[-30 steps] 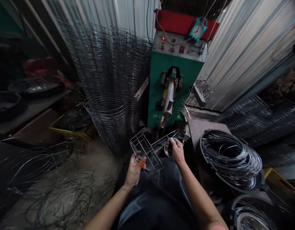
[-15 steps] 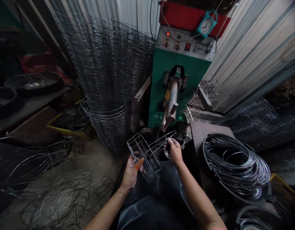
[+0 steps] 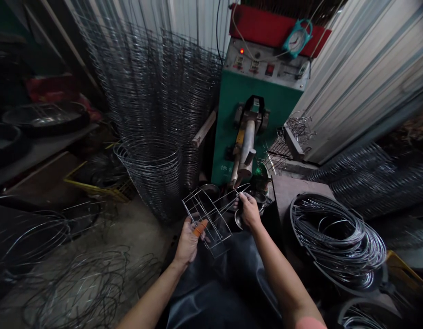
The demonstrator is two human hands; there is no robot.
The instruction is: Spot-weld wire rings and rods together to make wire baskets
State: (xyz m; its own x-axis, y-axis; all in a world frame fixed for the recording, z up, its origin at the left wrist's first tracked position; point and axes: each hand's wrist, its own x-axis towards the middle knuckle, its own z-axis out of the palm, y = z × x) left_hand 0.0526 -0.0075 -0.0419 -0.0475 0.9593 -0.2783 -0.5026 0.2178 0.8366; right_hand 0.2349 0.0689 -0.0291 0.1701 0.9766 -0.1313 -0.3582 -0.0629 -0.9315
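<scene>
A small wire rack point(image 3: 207, 214) of thin metal rods is held tilted in front of the green welding machine point(image 3: 262, 87). My left hand point(image 3: 189, 240), with orange wrapping on one finger, is closed on the rack's near left side. My right hand point(image 3: 248, 210) pinches a curved wire point(image 3: 244, 187) at the rack's far right end. That end lies at the tip of the machine's metal electrode arm point(image 3: 246, 148), where a small reddish spot shows. Whether the curved wire is joined to the rack I cannot tell.
Tall stacks of wire rings point(image 3: 149, 151) stand left of the machine. On the right, a black tub point(image 3: 293, 233) holds coiled wire hoops. Loose wire point(image 3: 84, 283) covers the floor at left, near a yellow crate point(image 3: 74, 178). A teal clock point(image 3: 297, 39) hangs on the machine.
My right hand and the rack's far end have shifted slightly up and left to the electrode tip. A small reddish spot now shows there. Both hands keep their grip.
</scene>
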